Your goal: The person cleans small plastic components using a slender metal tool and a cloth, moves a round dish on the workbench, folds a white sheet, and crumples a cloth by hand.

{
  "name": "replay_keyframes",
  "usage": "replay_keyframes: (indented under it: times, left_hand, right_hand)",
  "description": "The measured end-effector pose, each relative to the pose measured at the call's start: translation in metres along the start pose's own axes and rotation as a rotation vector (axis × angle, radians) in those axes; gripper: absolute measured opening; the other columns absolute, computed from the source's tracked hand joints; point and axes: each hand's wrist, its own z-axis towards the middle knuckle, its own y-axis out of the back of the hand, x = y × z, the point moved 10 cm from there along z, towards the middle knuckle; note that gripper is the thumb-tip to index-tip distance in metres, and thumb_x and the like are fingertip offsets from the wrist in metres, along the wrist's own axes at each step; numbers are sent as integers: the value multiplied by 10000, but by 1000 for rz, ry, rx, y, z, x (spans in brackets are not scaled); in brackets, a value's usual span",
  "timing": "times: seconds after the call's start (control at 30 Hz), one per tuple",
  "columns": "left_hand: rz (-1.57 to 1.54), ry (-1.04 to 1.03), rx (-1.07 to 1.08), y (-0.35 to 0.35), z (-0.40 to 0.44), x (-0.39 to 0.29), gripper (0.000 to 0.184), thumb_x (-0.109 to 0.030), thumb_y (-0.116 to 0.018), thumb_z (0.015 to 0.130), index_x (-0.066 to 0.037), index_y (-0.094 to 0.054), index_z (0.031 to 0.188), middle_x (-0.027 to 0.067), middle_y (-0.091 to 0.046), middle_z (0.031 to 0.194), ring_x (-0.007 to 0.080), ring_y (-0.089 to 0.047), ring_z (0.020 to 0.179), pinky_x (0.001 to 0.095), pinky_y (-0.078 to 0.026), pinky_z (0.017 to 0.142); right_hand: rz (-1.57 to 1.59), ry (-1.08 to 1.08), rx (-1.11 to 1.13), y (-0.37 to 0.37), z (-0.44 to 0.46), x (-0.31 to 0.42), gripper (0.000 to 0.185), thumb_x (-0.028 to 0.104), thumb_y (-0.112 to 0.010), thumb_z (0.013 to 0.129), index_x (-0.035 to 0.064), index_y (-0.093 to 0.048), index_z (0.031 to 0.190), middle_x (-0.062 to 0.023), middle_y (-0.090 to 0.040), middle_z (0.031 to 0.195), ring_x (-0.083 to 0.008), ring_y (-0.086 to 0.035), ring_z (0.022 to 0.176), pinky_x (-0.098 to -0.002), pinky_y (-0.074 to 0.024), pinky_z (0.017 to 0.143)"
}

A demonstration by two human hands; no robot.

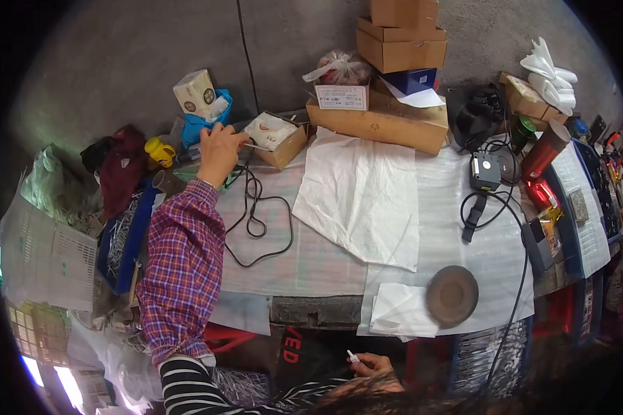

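Note:
My left hand, in a checked sleeve, reaches over the back left of the table. Its fingers are apart, and I see nothing held in them. Just right of the fingertips sits a small open cardboard box with something white in its top. A blue bag lies close behind the hand. Low in the view, at the table's front edge, my right hand is closed on a small white stick-like piece, whose narrow tip points up and left. Its exact kind is too small to tell.
A black cable loops over the table. White sheets and a round brown disc lie there. Stacked cartons stand behind. A red cylinder leans at right; a blue bin of metal parts is at left.

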Motion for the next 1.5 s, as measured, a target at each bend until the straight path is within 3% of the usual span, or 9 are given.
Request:
replay_keyframes:
  times: [0.27,0.33,0.53,0.6,0.9,0.97,1.07,1.33,1.5]
  left_hand:
    - [-100,-105,-21,-47,13,-22,198,-180,-676,621,-159,-697,816,41,-622,817,235,-525,932,421,-348,778]
    - [3,-99,83,-60,16,-30,341,-163,-678,579,-186,-694,918,30,-614,881,226,-515,932,407,-352,764]
    - [30,-33,-126,-47,-2,-34,299,-198,-648,638,-178,-691,933,55,-612,895,254,-495,1013,507,-285,924]
    - [26,-53,-293,-26,-14,-42,141,-175,-576,733,-150,-689,813,43,-602,822,239,-510,1020,531,-266,935]
    - [-107,-138,-282,21,-65,-55,307,-97,-555,758,-182,-606,1048,37,-540,1088,218,-451,1147,500,-249,955]
    - [-131,-163,-303,31,-89,-47,331,-90,-564,734,-166,-600,1053,45,-536,1081,227,-457,1135,497,-253,951]
    - [-186,-193,-274,37,-127,-19,378,-81,-575,699,-161,-604,1067,50,-537,1065,221,-485,1102,485,-285,929]
    - [-78,306,-101,-34,-216,162,344,-78,-582,687,-112,-630,1026,35,-601,899,249,-527,974,402,-379,835]
    - [45,887,186,-107,-285,271,442,-191,-635,743,-240,-592,1180,112,-541,1164,334,-511,1032,483,-400,855]
  right_hand:
    - [1,-67,-2,0,7,-3,229,160,-625,874,1,-657,1037,-23,-653,804,-55,-576,624,-190,-462,551]
    - [-17,-89,38,-2,6,-5,229,155,-623,876,-1,-656,1040,-28,-651,809,-59,-575,629,-191,-465,554]
    - [104,-168,57,13,23,-55,253,172,-645,868,-4,-644,1049,-57,-645,826,-91,-587,643,-215,-497,591]
    - [45,-92,6,5,12,-24,245,167,-655,860,-4,-647,1035,-56,-646,820,-99,-591,633,-218,-493,580]
    - [-27,-111,-101,-3,9,-8,200,120,-647,853,-6,-656,1008,-60,-641,773,-107,-591,625,-230,-469,569]
    - [-154,-125,-19,-13,8,-5,327,290,-601,900,1,-629,1050,27,-518,683,-53,-445,585,-217,-357,490]
    - [-184,-40,-28,-17,11,13,317,303,-615,887,7,-625,998,50,-490,651,-47,-415,561,-215,-337,480]
    - [-444,-44,42,-23,23,30,300,299,-579,901,11,-621,972,7,-501,641,-78,-444,588,-258,-380,520]
    - [-556,-4,28,-13,30,1,324,302,-569,905,6,-617,1027,-43,-543,682,-102,-484,655,-285,-424,600]
